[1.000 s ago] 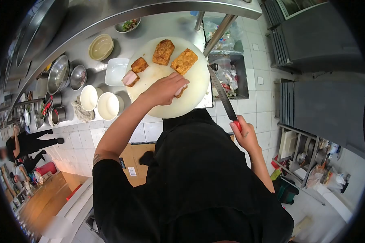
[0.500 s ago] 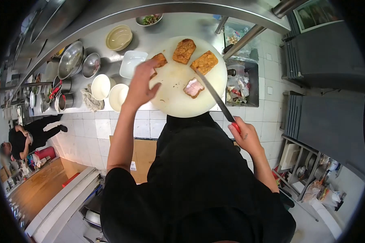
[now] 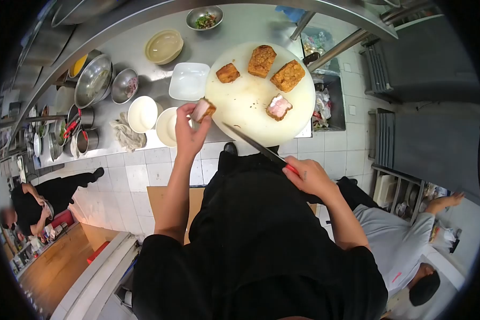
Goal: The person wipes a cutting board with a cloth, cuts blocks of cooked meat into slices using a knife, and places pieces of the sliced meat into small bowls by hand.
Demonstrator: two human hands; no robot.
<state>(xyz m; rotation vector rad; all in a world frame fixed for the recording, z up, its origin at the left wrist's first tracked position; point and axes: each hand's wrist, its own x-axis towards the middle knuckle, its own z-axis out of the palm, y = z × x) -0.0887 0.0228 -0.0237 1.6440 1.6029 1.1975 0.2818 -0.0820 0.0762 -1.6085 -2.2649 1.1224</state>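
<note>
My left hand (image 3: 191,128) grips a cut piece of crispy pork belly (image 3: 203,110) between thumb and fingers, raised at the left edge of the round white cutting board (image 3: 240,109). In my right hand (image 3: 309,176) is the red handle of a long knife (image 3: 255,144), its blade pointing up and left over the board's near edge. Two large browned pork blocks (image 3: 262,61) (image 3: 288,76) lie toward the back of the board. A smaller browned piece (image 3: 228,73) sits at its left, and a piece with its pale cut face up (image 3: 279,107) lies at the right.
Left of the board stand a white square dish (image 3: 189,81), two cream bowls (image 3: 143,114) and a crumpled cloth (image 3: 128,133). A steel shelf edge (image 3: 213,10) crosses above. A waste bin (image 3: 333,101) is at right. One person (image 3: 48,200) stands left, another in grey (image 3: 394,240) behind right.
My left hand has lifted a pork piece off the board's left side. The knife has swung left and closer to me. A person in grey has come into view at lower right.
</note>
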